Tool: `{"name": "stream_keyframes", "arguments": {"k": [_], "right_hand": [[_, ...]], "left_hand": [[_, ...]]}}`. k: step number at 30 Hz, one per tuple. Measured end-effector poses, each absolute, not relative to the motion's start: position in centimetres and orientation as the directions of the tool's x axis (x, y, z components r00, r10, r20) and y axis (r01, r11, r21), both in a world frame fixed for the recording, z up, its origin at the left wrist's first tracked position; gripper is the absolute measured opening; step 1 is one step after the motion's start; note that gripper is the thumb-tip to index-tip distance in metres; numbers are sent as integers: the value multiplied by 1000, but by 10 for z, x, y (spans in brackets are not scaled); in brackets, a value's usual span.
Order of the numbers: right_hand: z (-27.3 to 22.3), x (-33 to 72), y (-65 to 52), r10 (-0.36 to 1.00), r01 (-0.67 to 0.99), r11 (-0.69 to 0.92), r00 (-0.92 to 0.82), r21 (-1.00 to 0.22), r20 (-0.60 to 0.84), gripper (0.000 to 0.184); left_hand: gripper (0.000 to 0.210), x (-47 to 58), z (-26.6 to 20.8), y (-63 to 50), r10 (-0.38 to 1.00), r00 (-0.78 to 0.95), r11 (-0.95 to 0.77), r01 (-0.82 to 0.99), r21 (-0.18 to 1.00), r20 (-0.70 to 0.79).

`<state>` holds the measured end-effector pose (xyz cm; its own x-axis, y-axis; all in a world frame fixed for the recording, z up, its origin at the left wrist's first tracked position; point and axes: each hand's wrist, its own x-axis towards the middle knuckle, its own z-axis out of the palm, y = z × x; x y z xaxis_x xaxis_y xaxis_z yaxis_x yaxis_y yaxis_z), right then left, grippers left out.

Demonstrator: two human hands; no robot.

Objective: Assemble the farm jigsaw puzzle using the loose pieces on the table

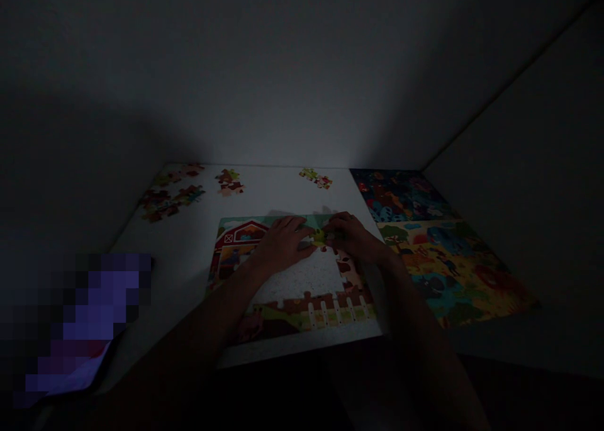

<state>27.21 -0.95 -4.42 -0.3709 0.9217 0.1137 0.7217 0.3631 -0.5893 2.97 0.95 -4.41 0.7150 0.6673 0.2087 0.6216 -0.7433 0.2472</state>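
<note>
A partly assembled farm jigsaw puzzle (245, 236) lies on the white table (189, 255), with a red barn at its left, a white fence along its bottom and an unfilled gap in the middle. My left hand (283, 241) rests flat on the puzzle's upper middle. My right hand (352, 235) sits just to its right, fingers curled over a small yellow-green puzzle piece (319, 234) that lies between both hands at the puzzle's top edge. The scene is very dim.
Loose puzzle pieces lie in clusters at the far left (167, 198), far middle (229, 182) and far right (315, 177) of the table. Finished colourful puzzles (443, 255) cover the right side. A blurred purple patch (89, 318) sits at the left. Walls close in behind and right.
</note>
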Motion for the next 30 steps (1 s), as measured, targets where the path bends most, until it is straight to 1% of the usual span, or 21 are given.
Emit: {"name": "stream_keyframes", "arguments": {"k": [5, 10, 13, 18, 22, 25, 28, 30], "right_hand": [[-52, 274, -5, 912, 682, 391, -375, -618, 165, 24], [-54, 275, -4, 906, 635, 403, -381, -659, 187, 21], [-53, 273, -3, 922, 609, 362, -344, -706, 175, 18], [-48, 268, 2, 956, 610, 252, -279, -751, 94, 17], [-42, 267, 6, 963, 649, 201, -268, -734, 27, 22], [-37, 265, 13, 970, 721, 169, -243, -672, -18, 26], [-32, 252, 26, 978, 772, 188, -206, -608, 41, 32], [-29, 237, 39, 974, 784, 217, -211, -582, 78, 33]], "left_hand": [[37, 29, -42, 8, 680, 711, -728, 623, 287, 180], [37, 18, -44, 12, 689, 694, -720, 624, 303, 208], [36, 6, -39, 19, 750, 627, -660, 683, 312, 211], [39, -15, -23, 25, 842, 518, -537, 782, 317, 149], [33, -29, -20, 21, 855, 503, -516, 803, 296, 126], [29, -35, -26, 21, 846, 508, -533, 791, 299, 165], [26, -36, -35, 24, 844, 494, -536, 784, 312, 208], [25, -36, -40, 25, 846, 481, -533, 782, 323, 230]]}}
